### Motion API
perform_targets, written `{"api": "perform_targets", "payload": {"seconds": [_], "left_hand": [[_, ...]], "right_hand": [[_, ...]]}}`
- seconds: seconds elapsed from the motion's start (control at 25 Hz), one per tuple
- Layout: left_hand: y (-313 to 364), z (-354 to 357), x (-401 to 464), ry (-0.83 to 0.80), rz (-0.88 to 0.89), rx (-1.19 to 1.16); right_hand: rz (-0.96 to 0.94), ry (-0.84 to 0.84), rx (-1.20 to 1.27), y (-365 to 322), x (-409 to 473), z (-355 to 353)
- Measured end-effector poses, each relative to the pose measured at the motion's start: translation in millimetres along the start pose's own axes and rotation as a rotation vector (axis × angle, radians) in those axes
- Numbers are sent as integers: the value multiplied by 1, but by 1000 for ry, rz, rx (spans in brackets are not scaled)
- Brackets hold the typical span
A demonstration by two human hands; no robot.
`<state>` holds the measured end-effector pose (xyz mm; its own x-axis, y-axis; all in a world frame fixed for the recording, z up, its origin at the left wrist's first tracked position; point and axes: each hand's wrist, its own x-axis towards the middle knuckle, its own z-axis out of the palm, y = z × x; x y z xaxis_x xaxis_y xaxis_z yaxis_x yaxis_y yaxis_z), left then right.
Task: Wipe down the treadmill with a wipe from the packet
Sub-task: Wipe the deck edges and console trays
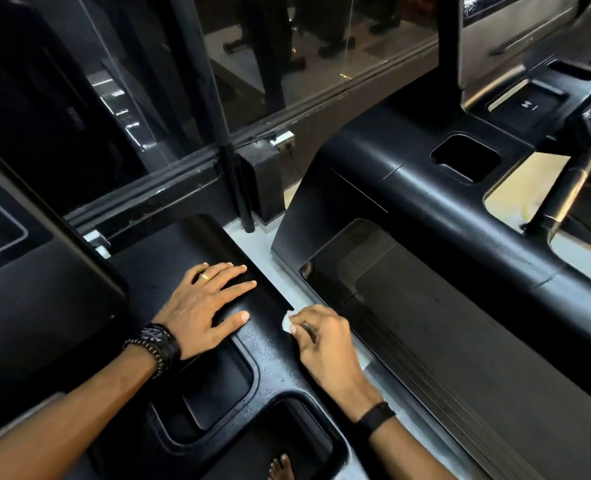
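The black treadmill console fills the lower middle of the head view, with recessed trays and a damp sheen on its right rim. My right hand grips a small bunched white wipe and holds it against that right rim. Only a corner of the wipe shows past my fingers. My left hand lies flat on the console's raised top, fingers spread and straight. No wipe packet is in view.
A second black treadmill stands close on the right, across a narrow strip of light floor. A glass partition with a dark post is ahead. A dark screen edge rises at left. A bare foot shows below.
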<state>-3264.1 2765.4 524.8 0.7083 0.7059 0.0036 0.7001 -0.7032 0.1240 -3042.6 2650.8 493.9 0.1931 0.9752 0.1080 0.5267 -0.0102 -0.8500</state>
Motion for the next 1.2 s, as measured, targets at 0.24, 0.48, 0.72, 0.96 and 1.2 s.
{"api": "perform_targets", "payload": {"seconds": [0.24, 0.48, 0.72, 0.96, 1.2], "left_hand": [[1, -1, 2, 33, 2, -1], [1, -1, 2, 42, -4, 3], [4, -3, 3, 36, -17, -8], [4, -1, 1, 49, -5, 13], [3, -2, 5, 20, -13, 17]], "right_hand": [[10, 0, 86, 10, -24, -14], [158, -41, 93, 4, 33, 10], [117, -53, 295, 4, 18, 0], [103, -71, 172, -2, 60, 23], [219, -75, 209, 22, 41, 7]]}}
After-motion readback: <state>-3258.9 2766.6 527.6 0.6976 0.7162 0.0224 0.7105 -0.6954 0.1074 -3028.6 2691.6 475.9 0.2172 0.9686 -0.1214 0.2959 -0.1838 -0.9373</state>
